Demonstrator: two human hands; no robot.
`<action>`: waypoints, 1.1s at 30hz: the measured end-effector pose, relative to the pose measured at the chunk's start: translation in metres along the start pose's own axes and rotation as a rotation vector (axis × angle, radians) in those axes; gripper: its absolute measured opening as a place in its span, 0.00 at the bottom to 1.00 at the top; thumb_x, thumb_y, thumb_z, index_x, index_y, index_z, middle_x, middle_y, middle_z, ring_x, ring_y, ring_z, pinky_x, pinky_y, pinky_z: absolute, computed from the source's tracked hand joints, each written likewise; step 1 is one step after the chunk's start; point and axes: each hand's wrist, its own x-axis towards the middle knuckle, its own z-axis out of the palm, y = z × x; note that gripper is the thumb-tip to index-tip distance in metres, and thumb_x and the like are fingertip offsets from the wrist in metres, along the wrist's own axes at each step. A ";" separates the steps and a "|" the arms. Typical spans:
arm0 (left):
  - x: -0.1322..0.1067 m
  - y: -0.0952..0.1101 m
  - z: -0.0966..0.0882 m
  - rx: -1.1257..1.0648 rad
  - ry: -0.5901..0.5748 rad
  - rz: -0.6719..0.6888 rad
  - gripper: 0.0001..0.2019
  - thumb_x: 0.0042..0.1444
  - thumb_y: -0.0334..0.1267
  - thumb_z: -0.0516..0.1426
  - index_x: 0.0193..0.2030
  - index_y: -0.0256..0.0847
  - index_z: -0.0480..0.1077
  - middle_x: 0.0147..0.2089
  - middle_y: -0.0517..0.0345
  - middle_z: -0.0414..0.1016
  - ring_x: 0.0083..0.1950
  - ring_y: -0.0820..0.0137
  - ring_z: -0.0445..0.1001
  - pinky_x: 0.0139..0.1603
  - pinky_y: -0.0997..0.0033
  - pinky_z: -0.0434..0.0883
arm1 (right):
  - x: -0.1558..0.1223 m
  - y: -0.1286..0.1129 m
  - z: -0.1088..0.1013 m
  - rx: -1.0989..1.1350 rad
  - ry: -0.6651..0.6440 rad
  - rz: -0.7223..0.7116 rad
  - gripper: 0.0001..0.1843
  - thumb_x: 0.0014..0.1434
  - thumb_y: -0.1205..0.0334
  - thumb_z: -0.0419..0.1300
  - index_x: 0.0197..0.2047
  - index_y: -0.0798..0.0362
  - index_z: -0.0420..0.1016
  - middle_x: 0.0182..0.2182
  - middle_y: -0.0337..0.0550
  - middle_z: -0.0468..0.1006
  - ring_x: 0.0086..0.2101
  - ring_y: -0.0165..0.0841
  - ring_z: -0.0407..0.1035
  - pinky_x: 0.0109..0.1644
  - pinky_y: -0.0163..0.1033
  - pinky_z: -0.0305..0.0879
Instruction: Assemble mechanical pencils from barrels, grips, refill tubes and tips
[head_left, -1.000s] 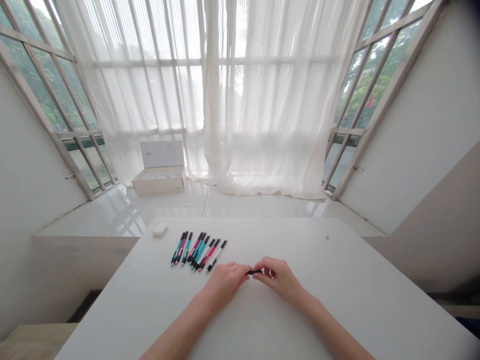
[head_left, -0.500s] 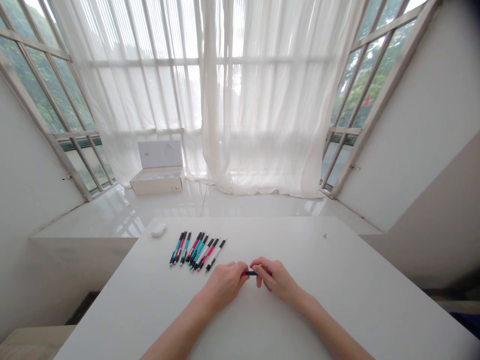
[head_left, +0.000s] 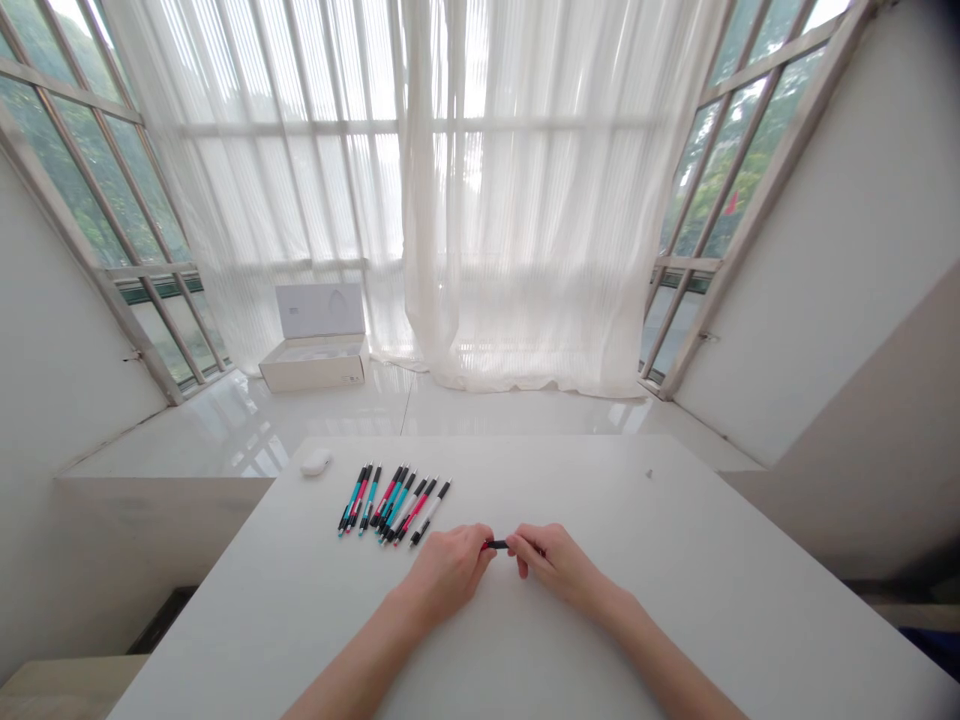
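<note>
Just above the table, a pen (head_left: 498,545) with a black grip and a bit of red runs between my two hands. My left hand (head_left: 452,565) is closed around its red end, which the fingers mostly hide. The fingertips of my right hand (head_left: 546,555) pinch the black end, and its tip is covered. Left of my hands lies a row of several pens (head_left: 391,505) in teal, pink-red and white with black grips, slanting side by side. The nearest of them, a white pen (head_left: 431,513), lies just beyond my left hand.
A small white rounded case (head_left: 316,462) rests at the table's far left corner. A tiny grey piece (head_left: 649,473) lies at the far right. Behind the white table (head_left: 675,600), an open white box (head_left: 313,368) stands on the sill before the curtain (head_left: 540,250).
My right fingers have closed into a tighter pinch on the pen's black end. My left hand and the row of pens look nearly the same.
</note>
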 end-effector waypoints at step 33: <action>-0.002 -0.001 0.001 0.003 -0.030 -0.025 0.04 0.65 0.38 0.49 0.44 0.42 0.62 0.37 0.58 0.76 0.34 0.68 0.75 0.31 0.72 0.66 | -0.003 -0.003 -0.003 -0.110 -0.001 -0.059 0.14 0.63 0.54 0.51 0.35 0.49 0.75 0.24 0.36 0.74 0.25 0.29 0.63 0.31 0.34 0.58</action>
